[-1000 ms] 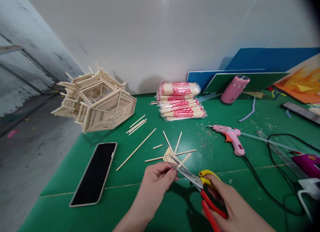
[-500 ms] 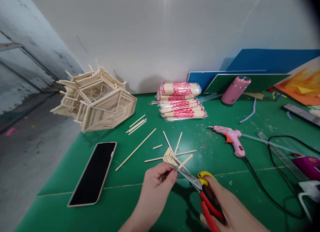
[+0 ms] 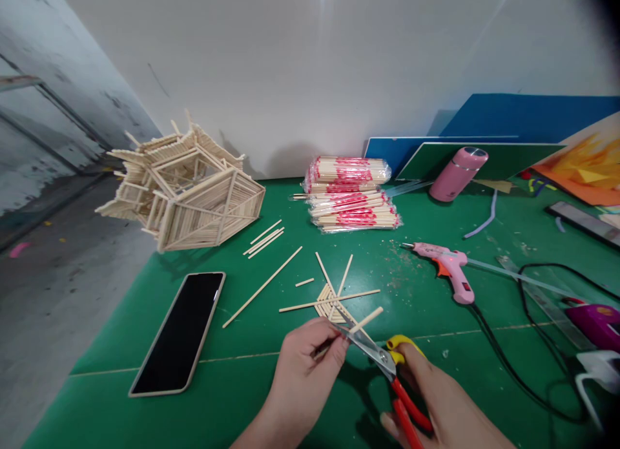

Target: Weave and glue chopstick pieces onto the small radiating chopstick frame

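Observation:
My left hand (image 3: 303,362) pinches a thin wooden stick (image 3: 366,320) near the table's front edge. My right hand (image 3: 438,404) grips red and yellow scissors (image 3: 387,365), whose metal blades are closed around that stick just right of my left fingertips. Behind the blades a small fan of glued sticks (image 3: 329,300) lies on the green mat (image 3: 339,255). Loose sticks (image 3: 264,286) lie scattered to the left of it.
A stick-built house model (image 3: 188,190) sits at the mat's left corner, a phone (image 3: 179,333) face up in front of it. Wrapped chopstick packs (image 3: 351,202) lie at the back. A pink glue gun (image 3: 448,268), its black cord, a pink bottle (image 3: 458,165) and boards occupy the right.
The stick's free end has tilted and shifted to the right of the blades. Both hands and the scissors dropped slightly toward the front edge.

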`<state>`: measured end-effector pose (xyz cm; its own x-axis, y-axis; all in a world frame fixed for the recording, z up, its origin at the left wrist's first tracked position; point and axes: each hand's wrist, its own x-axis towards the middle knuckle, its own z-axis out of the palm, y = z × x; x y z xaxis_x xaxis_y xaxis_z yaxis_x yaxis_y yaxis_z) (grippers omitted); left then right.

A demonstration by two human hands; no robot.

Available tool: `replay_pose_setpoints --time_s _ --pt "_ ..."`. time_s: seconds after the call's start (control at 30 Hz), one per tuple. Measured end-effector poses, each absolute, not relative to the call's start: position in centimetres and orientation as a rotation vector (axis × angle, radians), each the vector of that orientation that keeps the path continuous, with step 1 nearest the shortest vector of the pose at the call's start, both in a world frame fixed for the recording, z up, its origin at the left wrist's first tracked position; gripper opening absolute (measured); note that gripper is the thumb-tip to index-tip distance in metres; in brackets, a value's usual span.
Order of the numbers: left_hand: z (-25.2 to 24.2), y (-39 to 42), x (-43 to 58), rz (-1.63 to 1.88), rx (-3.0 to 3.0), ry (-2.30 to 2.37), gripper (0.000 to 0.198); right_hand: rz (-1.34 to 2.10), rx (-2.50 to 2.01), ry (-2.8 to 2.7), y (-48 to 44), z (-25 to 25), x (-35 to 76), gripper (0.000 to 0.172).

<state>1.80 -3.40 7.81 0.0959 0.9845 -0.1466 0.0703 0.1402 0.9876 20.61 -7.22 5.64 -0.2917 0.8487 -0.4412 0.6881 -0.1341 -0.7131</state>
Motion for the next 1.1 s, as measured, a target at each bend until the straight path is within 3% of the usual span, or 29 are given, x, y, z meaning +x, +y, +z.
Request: replay_pose_setpoints --time_s 0.2,0.47,0.7,1.1 --pt "7.9 -3.7 1.9 1.042 1.208 1.244 0.016 1.289 -1.760 -1.927 -7.1 6.0 20.1 0.042" --pt "7.9 -3.9 1.9 1.037 1.289 1.268 0.017 1.331 -1.726 -1.953 -7.5 5.2 20.1 0.040" --pt "6.4 -4.0 2.3 1.053 1.618 1.456 0.016 1.293 -1.740 -1.972 -7.1 4.7 19.8 0.026" --pt "6.3 -4.2 2.0 1.138 1.938 1.360 0.019 1.273 -1.718 -1.937 -7.2 5.2 20.2 0.050"
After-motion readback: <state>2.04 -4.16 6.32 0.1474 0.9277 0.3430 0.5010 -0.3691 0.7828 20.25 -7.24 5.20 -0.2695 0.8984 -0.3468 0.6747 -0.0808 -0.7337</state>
